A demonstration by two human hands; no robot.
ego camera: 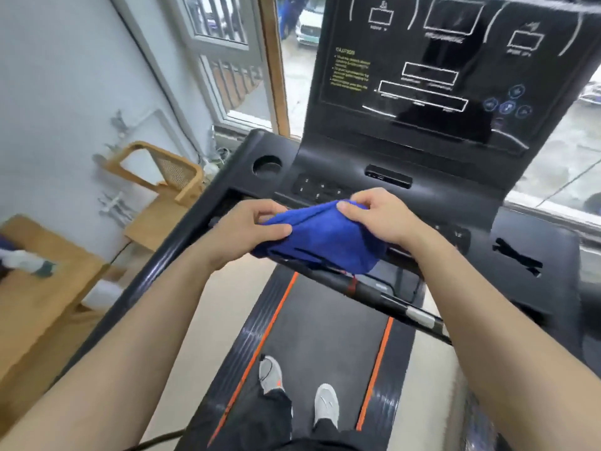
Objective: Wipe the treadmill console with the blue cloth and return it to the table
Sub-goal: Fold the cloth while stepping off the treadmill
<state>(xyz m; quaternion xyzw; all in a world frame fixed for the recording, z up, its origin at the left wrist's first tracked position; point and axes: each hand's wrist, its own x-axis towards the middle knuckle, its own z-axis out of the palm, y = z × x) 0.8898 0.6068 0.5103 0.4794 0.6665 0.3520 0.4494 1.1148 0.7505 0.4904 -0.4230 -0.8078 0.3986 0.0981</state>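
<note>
A: Head view, entry on the hands. Where does the blue cloth [320, 237] sit relative to them?

B: Between the two. Left hand [250, 227] grips its left edge, right hand [374, 216] its upper right edge. Cloth is bunched and sags below both hands, in front of the treadmill console [448, 60].

A: Grip state?

B: Left hand: thumb and fingers pinched together on a fold of cloth. Right hand: fingers curled over, thumb pressing the fabric from the near side. Both closed on the cloth; neither palm visible.

A: Contact with the machine?

B: Lower part of the cloth hangs at the black handlebar [367, 289]; whether it touches cannot be told. Keypad [320, 188] lies just beyond the hands, round cup holder [267, 165] to the left of it.

A: Further out?

B: Person stands on the treadmill belt [325, 320], grey shoes [271, 374] visible below. Wooden table [39, 307] well apart to the left, with a blurred spray bottle [27, 260] on it. Wooden chair [162, 177] behind the table, by the wall.
</note>
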